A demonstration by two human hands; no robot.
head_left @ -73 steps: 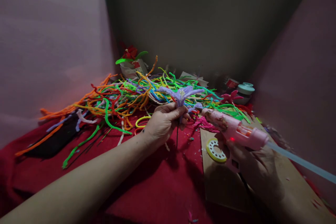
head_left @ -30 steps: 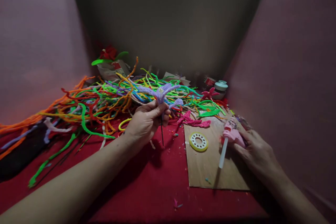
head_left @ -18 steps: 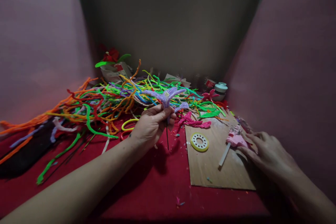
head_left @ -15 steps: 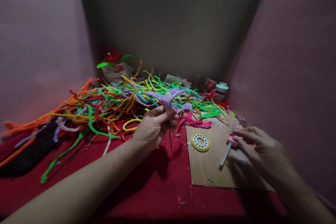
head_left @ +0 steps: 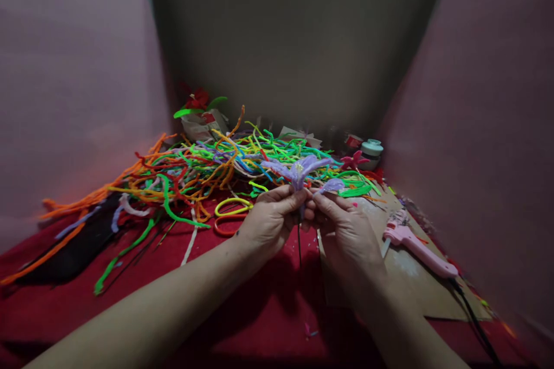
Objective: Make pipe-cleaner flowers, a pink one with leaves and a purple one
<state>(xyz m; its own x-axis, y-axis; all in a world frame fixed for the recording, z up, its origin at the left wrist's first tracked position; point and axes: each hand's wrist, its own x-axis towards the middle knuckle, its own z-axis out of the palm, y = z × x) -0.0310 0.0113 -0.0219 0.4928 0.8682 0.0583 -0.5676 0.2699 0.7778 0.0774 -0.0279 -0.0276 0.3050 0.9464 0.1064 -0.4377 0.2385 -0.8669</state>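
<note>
A lilac pipe-cleaner flower (head_left: pixel 298 170) with a pale yellow centre stands upright over the table, its thin dark stem hanging below. My left hand (head_left: pixel 272 216) is closed in a pinch round the flower's base. Close beside it, my right hand (head_left: pixel 346 228) is closed too, thumb and fingers pinching the inner end of a lilac petal (head_left: pixel 332 185) that points out to the right. The fingertips of both hands nearly meet under the bloom, so where the petal joins the flower is hidden.
A pink glue gun (head_left: pixel 419 245) lies on a cardboard sheet (head_left: pixel 402 291) at right, its black cord running to the front. Tangled pipe cleaners (head_left: pixel 208 158) spread behind my hands. Yellow-and-red-handled scissors (head_left: pixel 229 216) lie left, and a jar with a mint lid (head_left: pixel 372 149) stands back right.
My right hand has left the glue gun on the cardboard and come left to the flower, now pinching the petal. My left hand still holds the flower. The view has shifted slightly.
</note>
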